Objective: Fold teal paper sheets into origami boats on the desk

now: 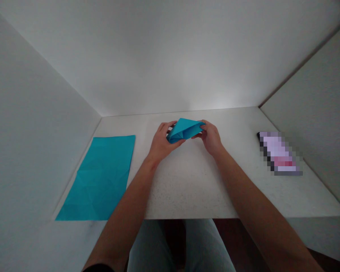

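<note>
A folded blue paper piece (pixel 187 127) is held up between both hands, over the far middle of the white table. Its layers stand apart, showing a hollow pocket on the near side. My left hand (pixel 162 141) is closed on the left end, thumb along the lower edge and fingers behind. At the right corner my right hand (pixel 211 136) pinches the paper, with its lower fingers curled beneath. Some fingertips are hidden behind the folds.
A flat blue sheet (pixel 102 177) with faint creases lies at left, reaching the front edge of the white table (pixel 189 189). On the right rests a blurred-out phone-like object (pixel 279 153). Walls close off the left, back and right.
</note>
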Demonstrator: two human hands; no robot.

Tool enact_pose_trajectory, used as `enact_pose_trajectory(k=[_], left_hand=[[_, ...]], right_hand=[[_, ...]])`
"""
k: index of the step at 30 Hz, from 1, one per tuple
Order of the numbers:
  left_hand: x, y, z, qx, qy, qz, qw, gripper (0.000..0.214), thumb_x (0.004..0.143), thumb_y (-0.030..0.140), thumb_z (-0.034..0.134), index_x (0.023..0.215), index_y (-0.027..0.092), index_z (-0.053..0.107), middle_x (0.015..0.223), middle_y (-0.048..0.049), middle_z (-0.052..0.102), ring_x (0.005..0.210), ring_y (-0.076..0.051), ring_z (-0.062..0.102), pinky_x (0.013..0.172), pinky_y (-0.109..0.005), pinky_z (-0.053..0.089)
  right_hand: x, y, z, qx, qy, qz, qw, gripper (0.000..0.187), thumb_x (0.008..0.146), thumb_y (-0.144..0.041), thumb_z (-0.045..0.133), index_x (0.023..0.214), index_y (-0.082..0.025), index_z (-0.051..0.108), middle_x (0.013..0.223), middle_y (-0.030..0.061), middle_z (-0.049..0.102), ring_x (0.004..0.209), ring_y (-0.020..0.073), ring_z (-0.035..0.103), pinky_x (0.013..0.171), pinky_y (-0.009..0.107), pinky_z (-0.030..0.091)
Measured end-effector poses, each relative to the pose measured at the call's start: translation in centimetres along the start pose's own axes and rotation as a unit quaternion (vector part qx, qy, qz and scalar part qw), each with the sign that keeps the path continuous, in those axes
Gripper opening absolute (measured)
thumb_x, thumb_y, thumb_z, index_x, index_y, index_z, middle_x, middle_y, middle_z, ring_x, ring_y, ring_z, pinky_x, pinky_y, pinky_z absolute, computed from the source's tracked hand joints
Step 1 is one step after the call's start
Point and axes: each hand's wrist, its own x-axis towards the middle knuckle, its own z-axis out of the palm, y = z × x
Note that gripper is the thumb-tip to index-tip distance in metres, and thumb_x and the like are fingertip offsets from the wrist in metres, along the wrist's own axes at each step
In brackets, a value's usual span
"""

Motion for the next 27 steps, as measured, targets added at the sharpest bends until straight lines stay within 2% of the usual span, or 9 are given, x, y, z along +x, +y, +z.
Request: enact_pose_trajectory(k=[7,11,14,17,20,23,27], left_hand=[[-0.1,-0.1,-0.2,0.040,0.018,0.038,0.998,0.058,0.090,0.032,0.077,0.145,0.023,0.061,0.138,-0.0135,0.068,0.126,-0.028,0.066,0.106,-0.043,0.056],[0.0,-0.1,-0.3,-0.026,0.005,-0.030,0.999,0.039,0.106,0.040,0.054,0.137,0.022,0.069,0.132,-0.0117,0.075,0.122,-0.026,0.069,0.105,-0.041,0.056],[0.2,-0.2,0.0,-0.081,0.002,-0.078,0.994,0.043,0.111,0.046,0.043,0.126,0.022,0.075,0.126,-0.0095,0.079,0.123,-0.026,0.070,0.108,-0.041,0.055],[0.2,-0.4,0.4,-0.106,0.003,-0.108,0.989,0.047,0.111,0.055,0.045,0.124,0.023,0.076,0.124,-0.0092,0.079,0.117,-0.025,0.072,0.103,-0.040,0.057],[0.1,-0.6,0.7,-0.095,0.006,-0.118,0.988,0.050,0.106,0.062,0.056,0.132,0.023,0.072,0.128,-0.0112,0.077,0.109,-0.025,0.073,0.093,-0.038,0.060],[0.0,-0.6,0.8,-0.084,0.022,-0.103,0.991,0.056,0.102,0.063,0.064,0.139,0.021,0.067,0.136,-0.0147,0.073,0.110,-0.025,0.072,0.091,-0.037,0.061],[0.0,-0.3,0.9,-0.105,0.044,-0.083,0.990,0.058,0.104,0.065,0.061,0.141,0.021,0.063,0.141,-0.0151,0.070,0.114,-0.025,0.071,0.092,-0.036,0.060]], right_hand=[[-0.1,0.0,0.0,-0.019,0.004,-0.010,1.000,0.041,0.084,-0.060,0.071,0.073,-0.027,0.050,0.072,-0.0013,0.051,0.072,0.0205,0.059,0.068,0.043,0.069],[-0.2,-0.1,0.0,-0.025,0.020,-0.011,0.999,0.044,0.087,-0.062,0.067,0.074,-0.027,0.042,0.070,-0.0023,0.049,0.071,0.0198,0.058,0.070,0.041,0.068],[-0.1,0.0,-0.2,-0.023,0.030,-0.012,0.999,0.045,0.088,-0.062,0.065,0.075,-0.028,0.039,0.070,-0.0032,0.048,0.068,0.0183,0.057,0.067,0.039,0.066],[0.0,0.1,-0.4,-0.038,0.045,-0.004,0.998,0.048,0.092,-0.069,0.063,0.079,-0.028,0.040,0.072,-0.0028,0.052,0.069,0.0185,0.060,0.062,0.035,0.064],[0.0,0.2,-0.2,-0.046,0.048,0.014,0.998,0.052,0.090,-0.076,0.065,0.087,-0.028,0.044,0.080,-0.0016,0.062,0.076,0.0201,0.067,0.060,0.032,0.062],[-0.3,0.5,0.5,-0.075,0.018,0.020,0.997,0.056,0.082,-0.076,0.077,0.101,-0.029,0.052,0.099,0.0021,0.072,0.087,0.0227,0.072,0.061,0.032,0.061],[-0.8,1.2,1.3,-0.136,-0.047,0.006,0.990,0.064,0.073,-0.064,0.091,0.115,-0.026,0.061,0.110,0.0076,0.076,0.086,0.0233,0.074,0.067,0.035,0.062]])
